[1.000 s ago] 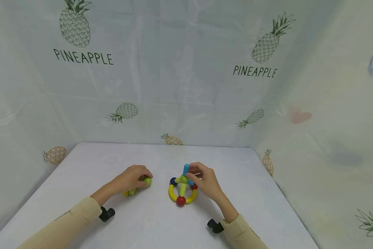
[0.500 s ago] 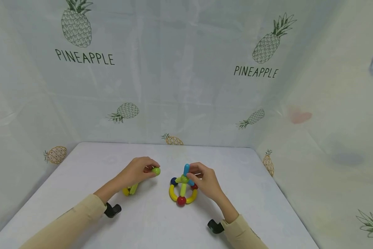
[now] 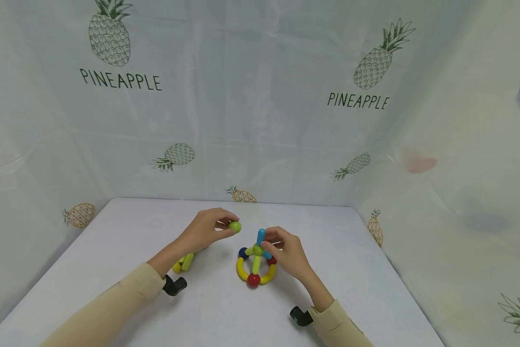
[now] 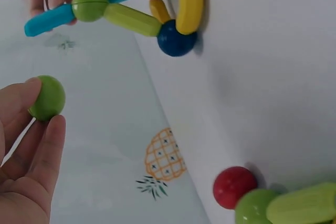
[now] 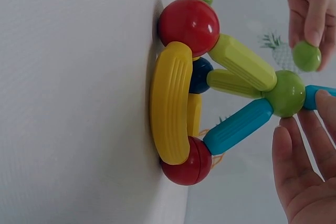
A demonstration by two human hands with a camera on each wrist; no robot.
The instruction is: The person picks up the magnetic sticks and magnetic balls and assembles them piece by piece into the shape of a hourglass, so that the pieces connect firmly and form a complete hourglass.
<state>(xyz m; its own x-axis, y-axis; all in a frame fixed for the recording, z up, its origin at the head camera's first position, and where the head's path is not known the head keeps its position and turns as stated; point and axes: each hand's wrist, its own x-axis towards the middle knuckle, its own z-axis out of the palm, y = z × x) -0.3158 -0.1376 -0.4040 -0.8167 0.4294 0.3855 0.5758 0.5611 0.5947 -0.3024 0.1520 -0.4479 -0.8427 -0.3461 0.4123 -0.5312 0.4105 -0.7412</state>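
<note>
My left hand (image 3: 210, 228) pinches a green ball (image 4: 48, 98) between thumb and fingers, up in the air left of a built magnetic toy frame. That frame has a ring of curved yellow rods (image 5: 170, 103), red balls (image 5: 189, 27) and a dark blue ball (image 4: 176, 38). Straight green and blue rods (image 5: 239, 126) slope up from the ring to a green top ball (image 5: 286, 93). A short blue rod (image 4: 50, 20) stands upright on this top ball. With its fingertips, my right hand (image 3: 287, 251) holds that rod from the right, close to the top ball.
Left of the frame, partly behind the left forearm, lie loose pieces: green rods (image 3: 188, 261), a yellow piece (image 3: 177, 267), a red ball (image 4: 234, 187) and another green ball (image 4: 254, 207). A pineapple-print cloth (image 3: 260, 120) hangs behind the white table (image 3: 225, 313).
My left hand has lifted the green ball from the loose pieces and carried it up and to the right, nearer the frame. The right hand and frame stay in place.
</note>
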